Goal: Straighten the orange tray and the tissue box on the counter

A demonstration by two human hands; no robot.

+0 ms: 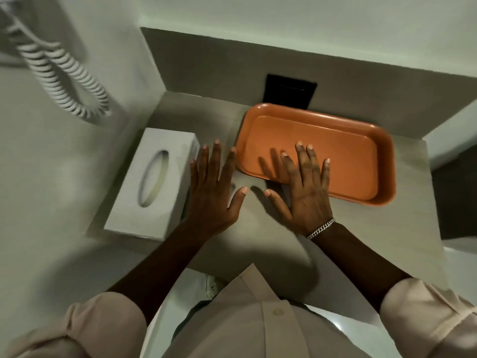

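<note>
An empty orange tray lies on the grey counter, turned a little clockwise against the back wall. A white tissue box with an oval slot sits at the counter's left end, also skewed. My left hand hovers flat with fingers spread between box and tray, its little finger close to the box's right side. My right hand, with a silver bracelet on the wrist, is spread over the tray's near-left corner, fingers above the tray floor. Neither hand grips anything.
A black wall plate sits on the backsplash behind the tray. A coiled white cord hangs on the left wall. The counter ends at a step on the right and a front edge near my body.
</note>
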